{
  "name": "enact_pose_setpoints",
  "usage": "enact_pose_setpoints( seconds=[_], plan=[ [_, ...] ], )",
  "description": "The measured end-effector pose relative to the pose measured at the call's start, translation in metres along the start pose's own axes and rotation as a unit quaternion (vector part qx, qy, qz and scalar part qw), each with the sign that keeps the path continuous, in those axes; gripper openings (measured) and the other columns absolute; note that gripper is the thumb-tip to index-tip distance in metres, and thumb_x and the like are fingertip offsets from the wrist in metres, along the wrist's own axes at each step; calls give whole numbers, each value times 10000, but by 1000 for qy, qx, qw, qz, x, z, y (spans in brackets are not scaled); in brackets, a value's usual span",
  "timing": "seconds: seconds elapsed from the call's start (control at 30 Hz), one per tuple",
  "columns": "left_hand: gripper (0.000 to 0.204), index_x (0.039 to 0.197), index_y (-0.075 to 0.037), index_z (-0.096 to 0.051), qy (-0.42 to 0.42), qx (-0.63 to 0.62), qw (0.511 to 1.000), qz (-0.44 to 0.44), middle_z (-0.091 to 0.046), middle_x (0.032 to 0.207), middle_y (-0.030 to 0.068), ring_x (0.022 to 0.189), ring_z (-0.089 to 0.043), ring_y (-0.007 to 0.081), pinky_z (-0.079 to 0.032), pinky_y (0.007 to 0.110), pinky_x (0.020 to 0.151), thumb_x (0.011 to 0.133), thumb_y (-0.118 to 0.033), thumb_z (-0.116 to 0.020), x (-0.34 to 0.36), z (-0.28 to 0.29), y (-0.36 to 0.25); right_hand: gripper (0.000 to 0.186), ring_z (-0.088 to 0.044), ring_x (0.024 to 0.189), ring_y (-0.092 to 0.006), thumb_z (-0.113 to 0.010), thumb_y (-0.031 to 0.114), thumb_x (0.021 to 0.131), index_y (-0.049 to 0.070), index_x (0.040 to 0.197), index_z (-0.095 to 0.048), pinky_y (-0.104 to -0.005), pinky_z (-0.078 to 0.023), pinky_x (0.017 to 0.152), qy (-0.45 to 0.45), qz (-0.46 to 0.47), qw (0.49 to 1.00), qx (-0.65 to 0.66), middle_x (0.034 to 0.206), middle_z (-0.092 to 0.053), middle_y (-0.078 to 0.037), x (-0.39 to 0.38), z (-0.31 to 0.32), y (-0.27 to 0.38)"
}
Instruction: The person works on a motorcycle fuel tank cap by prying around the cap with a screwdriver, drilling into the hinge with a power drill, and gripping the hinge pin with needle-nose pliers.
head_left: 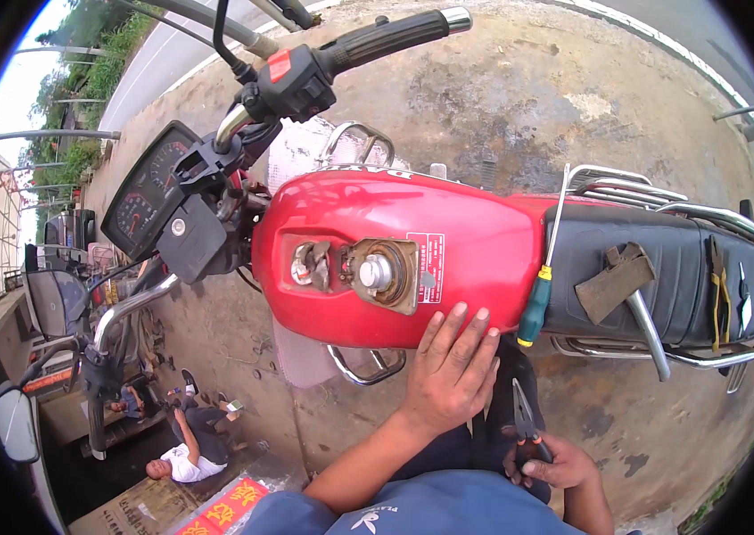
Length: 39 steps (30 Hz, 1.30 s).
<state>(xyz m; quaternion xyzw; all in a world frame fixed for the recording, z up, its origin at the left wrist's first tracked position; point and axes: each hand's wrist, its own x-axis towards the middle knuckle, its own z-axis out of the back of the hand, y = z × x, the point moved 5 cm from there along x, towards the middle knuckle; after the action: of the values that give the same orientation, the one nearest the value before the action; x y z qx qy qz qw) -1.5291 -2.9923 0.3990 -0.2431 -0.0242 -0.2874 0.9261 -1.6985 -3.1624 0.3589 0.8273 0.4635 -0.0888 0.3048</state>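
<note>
My left hand (453,383) rests open, fingers spread, against the near side of a red motorcycle tank (475,250). Below and to its right, my right hand (555,464) grips black-handled pliers (524,415), jaws pointing up. On the tank, the filler flap stands open beside a metal fitting (377,272). A teal-handled screwdriver (535,308) lies across the tank-seat junction. The black seat (680,236) bears a brown-headed tool with a metal handle (613,285), yellow-and-black pliers (717,294) and a small pale tool (745,303).
Handlebars (377,40), gauges (149,192) and a mirror (13,410) fill the left. At lower left a person in a white shirt (198,455) and another person (131,401) are off the bike's near side, by a red printed sheet (225,508). Stained concrete (502,89) surrounds the motorcycle.
</note>
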Motion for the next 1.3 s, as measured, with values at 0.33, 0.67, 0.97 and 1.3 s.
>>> enact_pose_setpoints(
  seconds=[0.33, 0.67, 0.97, 1.3],
  plan=[
    [363, 1333, -3, -606, 46, -335, 902, 267, -712, 1114, 216, 1015, -685, 386, -530, 449, 894, 1063, -238, -545, -89, 51, -3, 447, -631, 1009, -175, -560, 104, 1064, 8, 1474, -413, -349, -595, 834, -36, 49, 994, -87, 1202, -614, -107, 65, -82, 31],
    [441, 1394, -11, -596, -17, -163, 959, 230, -727, 1017, 194, 871, -744, 271, -582, 381, 763, 970, -105, -671, -62, 116, 119, 398, -651, 1134, -245, -493, 130, 1075, 82, 1468, -462, -445, -580, 941, -74, 48, 981, 172, 1314, -607, -95, 234, -135, 0],
    [402, 1314, -25, -667, 94, -139, 980, 108, -683, 961, 184, 834, -685, 362, -554, 433, 763, 921, -95, -715, -28, 142, 158, 231, -652, 995, -216, -497, 132, 1060, 84, 1269, -582, -390, -519, 835, -119, 141, 917, 353, 1121, -677, -73, 284, -185, 2],
    [338, 1244, -75, -735, 168, -138, 970, 104, -668, 932, 175, 836, -680, 373, -556, 437, 765, 909, -119, -726, -5, 156, 183, 220, -604, 1051, -165, -505, 235, 1080, 110, 1216, -626, -382, -459, 945, -37, 194, 869, 454, 1175, -672, -21, 323, -215, 10]
  ],
)
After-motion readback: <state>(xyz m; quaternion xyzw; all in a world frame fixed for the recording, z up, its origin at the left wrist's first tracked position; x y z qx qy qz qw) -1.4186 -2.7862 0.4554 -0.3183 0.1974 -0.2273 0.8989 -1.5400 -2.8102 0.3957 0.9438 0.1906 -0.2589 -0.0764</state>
